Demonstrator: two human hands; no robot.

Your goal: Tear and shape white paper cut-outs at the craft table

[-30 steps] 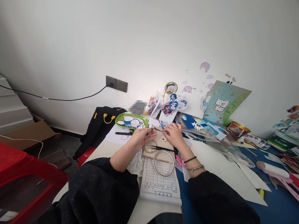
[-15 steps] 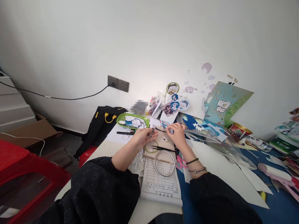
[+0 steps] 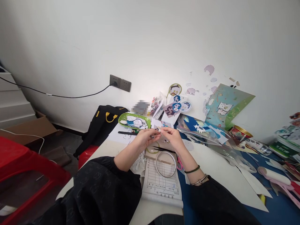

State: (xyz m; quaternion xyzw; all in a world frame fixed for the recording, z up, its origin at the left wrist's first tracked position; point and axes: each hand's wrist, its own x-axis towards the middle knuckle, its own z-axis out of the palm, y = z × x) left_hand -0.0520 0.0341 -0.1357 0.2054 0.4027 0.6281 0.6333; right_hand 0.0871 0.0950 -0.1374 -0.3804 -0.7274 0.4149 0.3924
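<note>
My left hand [image 3: 145, 138] and my right hand [image 3: 172, 136] meet over the desk, thumbs and fingers pinched together. Between the fingertips shows a small white piece [image 3: 159, 130], too small to name. A silvery ring-like thing [image 3: 152, 137] shows at my left fingers. Below the hands lie black tweezers [image 3: 164, 149] and a roll of clear tape [image 3: 156, 168], the roll resting on a printed form pad [image 3: 161, 186]. Pink scissors [image 3: 179, 163] are partly hidden by my right wrist. Paper cutouts sit in a green tray [image 3: 148, 122] beyond my left hand.
A black pen-like tool [image 3: 124, 132] lies before the tray. White paper sheets [image 3: 217, 168] and plastic sleeves [image 3: 201, 132] cover the right side. A pink-handled roller [image 3: 275, 176] lies far right. A black bag [image 3: 98, 125] and red stool [image 3: 28, 159] stand at left.
My right hand has moved left to meet my left hand. Its fingertips now pinch at a small white piece beside the left fingers, which have curled in.
</note>
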